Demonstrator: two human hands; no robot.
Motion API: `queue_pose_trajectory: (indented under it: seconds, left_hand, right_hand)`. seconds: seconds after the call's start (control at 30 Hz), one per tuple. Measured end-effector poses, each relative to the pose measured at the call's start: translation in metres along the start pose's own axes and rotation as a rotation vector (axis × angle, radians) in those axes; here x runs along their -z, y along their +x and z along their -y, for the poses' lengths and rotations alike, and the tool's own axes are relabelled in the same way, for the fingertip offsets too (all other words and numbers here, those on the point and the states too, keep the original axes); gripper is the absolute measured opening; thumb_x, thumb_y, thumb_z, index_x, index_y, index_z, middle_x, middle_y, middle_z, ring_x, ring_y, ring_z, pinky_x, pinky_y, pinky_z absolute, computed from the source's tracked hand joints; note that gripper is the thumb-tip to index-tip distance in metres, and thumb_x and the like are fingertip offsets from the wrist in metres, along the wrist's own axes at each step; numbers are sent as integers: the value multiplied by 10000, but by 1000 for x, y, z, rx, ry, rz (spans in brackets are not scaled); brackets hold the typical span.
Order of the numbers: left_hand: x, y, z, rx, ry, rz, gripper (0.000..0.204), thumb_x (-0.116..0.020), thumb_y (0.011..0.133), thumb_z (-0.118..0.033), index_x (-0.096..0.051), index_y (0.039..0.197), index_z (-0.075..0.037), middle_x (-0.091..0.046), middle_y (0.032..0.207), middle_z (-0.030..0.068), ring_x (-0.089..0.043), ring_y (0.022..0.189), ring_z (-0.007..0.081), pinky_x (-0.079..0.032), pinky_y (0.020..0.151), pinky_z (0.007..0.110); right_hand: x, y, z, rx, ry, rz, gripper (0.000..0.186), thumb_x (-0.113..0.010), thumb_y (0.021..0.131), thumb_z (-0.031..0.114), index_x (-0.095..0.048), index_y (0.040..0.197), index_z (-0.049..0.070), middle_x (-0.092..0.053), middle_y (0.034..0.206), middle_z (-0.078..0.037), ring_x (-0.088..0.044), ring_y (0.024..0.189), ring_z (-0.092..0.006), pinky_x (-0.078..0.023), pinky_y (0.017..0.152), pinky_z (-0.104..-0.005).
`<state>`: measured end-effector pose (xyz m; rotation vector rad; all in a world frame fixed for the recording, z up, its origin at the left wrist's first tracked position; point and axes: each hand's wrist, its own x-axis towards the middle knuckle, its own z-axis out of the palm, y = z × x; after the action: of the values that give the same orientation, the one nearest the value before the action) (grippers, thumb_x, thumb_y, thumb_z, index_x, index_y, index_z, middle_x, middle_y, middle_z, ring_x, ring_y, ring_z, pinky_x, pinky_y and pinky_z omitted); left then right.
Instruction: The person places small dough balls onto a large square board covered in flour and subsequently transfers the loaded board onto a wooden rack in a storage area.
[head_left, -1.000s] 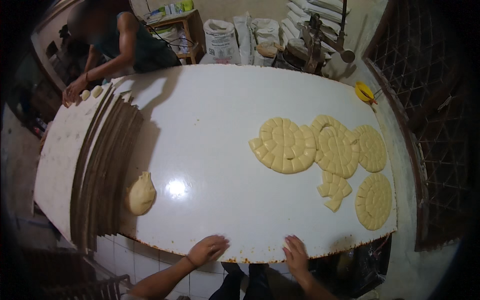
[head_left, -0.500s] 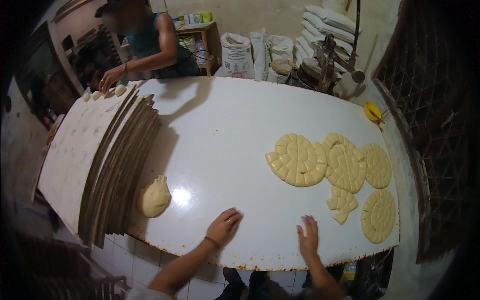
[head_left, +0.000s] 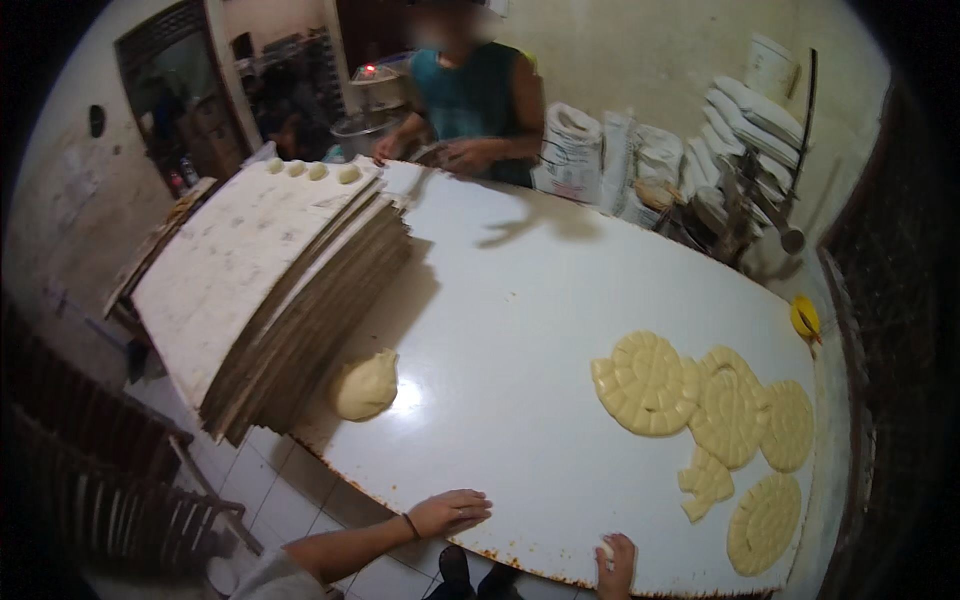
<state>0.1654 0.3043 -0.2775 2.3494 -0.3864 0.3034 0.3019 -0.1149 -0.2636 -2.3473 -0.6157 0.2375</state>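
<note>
Loosely unclenched, the left hand [head_left: 452,512] stretches over the worktop [head_left: 520,400], a dough lump [head_left: 364,387] ahead-left; whether the right hand [head_left: 616,565] grasps anything is unclear.

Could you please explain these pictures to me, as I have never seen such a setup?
These are a person's bare hands, seen from above by a wide head-worn camera, which bends straight edges. The left hand is palm down at the table's near edge, apparently holding nothing; the right hand is at that edge too, with a pale spot by its fingers, too small to identify. On the table lie four dough rounds cut into sections and a dough lump. Four dough balls sit on the board stack.
</note>
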Motion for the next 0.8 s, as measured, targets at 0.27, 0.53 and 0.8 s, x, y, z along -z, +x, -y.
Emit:
queue_pose_trajectory:
  seconds: [0.27,0.53,0.8]
  left_hand:
    - [-23,40,-27,206,26,-116,253,-645,1019,-161,-701,1238,-46,-673,1335,132,-589,1315,319,-480,1138,388]
    - [-31,99,-29,403,99,-389,235,-665,1020,-153,-702,1235,-65,-674,1338,115,-592,1325,314,-500,1124,409]
    - [-20,79,-9,290,150,-389,231,-676,1012,-158,-675,1210,-40,-662,1326,147,-622,1263,333,-522,1088,426]
  right_hand:
    - [-19,32,-6,308,-192,-53,425,-739,948,91,-614,1337,-26,-663,1270,-177,-594,1285,-358,-465,1125,-473]
    - [8,64,59,232,39,10,405,-585,1083,237,-613,1379,-38,-502,1496,-275,-435,1420,-423,-347,1203,-491]
    - [10,87,57,184,24,-86,385,-612,1065,231,-627,1328,-50,-564,1438,-271,-457,1397,-435,-349,1197,-509]
